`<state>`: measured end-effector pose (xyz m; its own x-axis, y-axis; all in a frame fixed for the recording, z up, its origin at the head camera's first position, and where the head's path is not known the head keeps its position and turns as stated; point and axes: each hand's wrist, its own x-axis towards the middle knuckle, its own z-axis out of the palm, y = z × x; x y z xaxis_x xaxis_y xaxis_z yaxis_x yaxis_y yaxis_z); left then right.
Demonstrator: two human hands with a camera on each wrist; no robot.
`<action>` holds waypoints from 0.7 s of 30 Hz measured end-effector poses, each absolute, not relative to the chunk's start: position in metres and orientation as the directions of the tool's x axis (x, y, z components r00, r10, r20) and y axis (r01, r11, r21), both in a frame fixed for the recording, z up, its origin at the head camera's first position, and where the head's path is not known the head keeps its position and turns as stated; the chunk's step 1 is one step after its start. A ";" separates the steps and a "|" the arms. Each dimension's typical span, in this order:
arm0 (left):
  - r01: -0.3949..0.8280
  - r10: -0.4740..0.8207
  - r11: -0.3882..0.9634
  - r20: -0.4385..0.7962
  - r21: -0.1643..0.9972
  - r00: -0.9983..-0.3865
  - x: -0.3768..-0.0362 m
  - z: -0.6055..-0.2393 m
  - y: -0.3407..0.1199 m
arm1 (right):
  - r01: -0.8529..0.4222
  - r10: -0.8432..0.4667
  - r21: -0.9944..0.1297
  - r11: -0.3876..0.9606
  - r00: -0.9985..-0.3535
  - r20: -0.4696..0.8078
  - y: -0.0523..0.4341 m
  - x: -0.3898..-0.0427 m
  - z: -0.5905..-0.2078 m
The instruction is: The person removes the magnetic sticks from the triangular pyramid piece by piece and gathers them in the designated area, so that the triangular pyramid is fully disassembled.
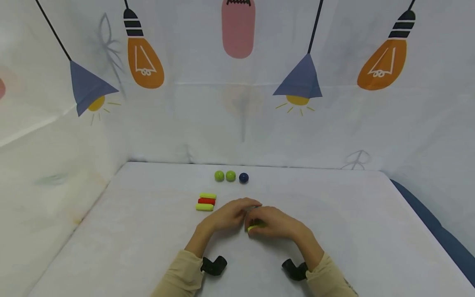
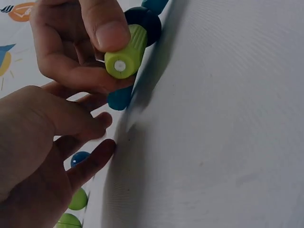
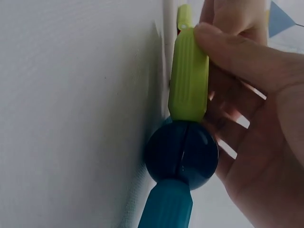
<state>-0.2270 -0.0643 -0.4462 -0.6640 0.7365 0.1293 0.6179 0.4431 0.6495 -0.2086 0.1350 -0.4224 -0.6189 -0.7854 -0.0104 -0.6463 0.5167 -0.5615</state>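
Right hand (image 2: pixel 71 45) thumb and fingers pinch lime stick (image 3: pixel 188 76); stick joins dark ball (image 3: pixel 182 154), teal stick (image 3: pixel 166 206) below, held low centre of head view against table (image 1: pixel 334 231). Left hand (image 2: pixel 42 156) fingers loosely spread beside, possibly touching assembly; contact unclear. Left of hands: yellow, red, yellow sticks (image 1: pixel 205 201). Above: two green balls (image 1: pixel 224 176), navy ball (image 1: pixel 243 177).

Staged recording booth: white table (image 1: pixel 148 231) enclosed by lightbulb-print cloth backdrop (image 1: pixel 208 115).

Right hand (image 1: pixel 276 222) curled, left hand (image 1: pixel 230 214) relaxed.
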 end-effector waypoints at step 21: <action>0.520 0.577 0.654 0.082 0.550 -0.813 -0.229 -0.449 -0.070 | -0.630 -0.739 -0.530 0.567 -0.673 0.009 0.132 -0.202 -0.418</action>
